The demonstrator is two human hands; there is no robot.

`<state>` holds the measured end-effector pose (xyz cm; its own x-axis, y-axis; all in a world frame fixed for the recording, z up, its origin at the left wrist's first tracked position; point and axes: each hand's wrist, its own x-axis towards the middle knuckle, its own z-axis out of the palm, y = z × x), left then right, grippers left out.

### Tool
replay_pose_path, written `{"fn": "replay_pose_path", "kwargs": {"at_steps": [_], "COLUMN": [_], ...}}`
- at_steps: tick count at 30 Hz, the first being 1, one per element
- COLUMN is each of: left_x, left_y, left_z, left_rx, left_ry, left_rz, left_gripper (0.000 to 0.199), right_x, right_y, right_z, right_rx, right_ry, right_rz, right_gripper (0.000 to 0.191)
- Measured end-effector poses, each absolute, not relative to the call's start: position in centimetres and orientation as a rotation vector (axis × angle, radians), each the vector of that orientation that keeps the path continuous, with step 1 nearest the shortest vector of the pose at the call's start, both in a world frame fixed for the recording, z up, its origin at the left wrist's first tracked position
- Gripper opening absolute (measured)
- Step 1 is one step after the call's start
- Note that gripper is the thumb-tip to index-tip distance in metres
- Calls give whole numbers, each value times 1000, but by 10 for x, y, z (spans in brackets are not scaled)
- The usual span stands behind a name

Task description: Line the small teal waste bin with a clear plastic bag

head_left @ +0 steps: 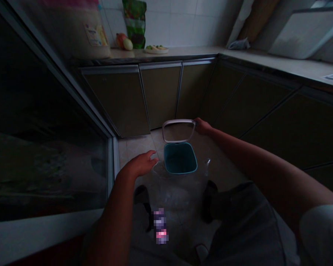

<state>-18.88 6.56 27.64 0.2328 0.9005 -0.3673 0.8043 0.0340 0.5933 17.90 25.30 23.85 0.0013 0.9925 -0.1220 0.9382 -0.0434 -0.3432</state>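
On the tiled floor between my feet stands a teal bin [180, 170], its inside dark with nothing visible in it. A pale, rounded-square bin ring [179, 141] is tilted up at the bin's far edge. My right hand [202, 126] grips this ring at its upper right corner, with the fingers partly hidden. To the left of the bin, my left hand [143, 163] is held out with thumb and fingers apart, holding nothing. Thin clear plastic [180, 194], apparently a bag, lies in front of the bin and along its sides.
Brown cabinets [161, 94] close off the back and right, under a pale countertop [183, 51]. On it are a plate of food [156, 49], a green pouch [135, 26] and a large container [80, 33]. A glass door [58, 129] runs along the left.
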Motion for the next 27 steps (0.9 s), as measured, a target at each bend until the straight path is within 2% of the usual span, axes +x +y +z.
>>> {"fn": "replay_pose_path", "kwargs": {"at_steps": [9,14,19,23,27], "left_x": [-189,-174,-147,-128,-120], "left_y": [61,61,58,60,67], "left_z": [279,273,264,243,199], "left_rx": [1869,1915,2001,2051,2058], "left_ry": [1571,1548,1472,1410,1381], "left_rz": [184,231,126,75,12], "left_gripper": [62,55,45,31,29], "right_x": [193,194,193,193,197], "right_y": [162,96,65,58,64], "right_z": [217,194,194,192,175], "right_rx": [-2146,-2067,-1749,-1639,-1838], "right_ry": [-2323,-2604,-2773,-2651,-2774], "right_rz": [452,778,1045,1100,891], "right_gripper": [35,37,23,34,35]}}
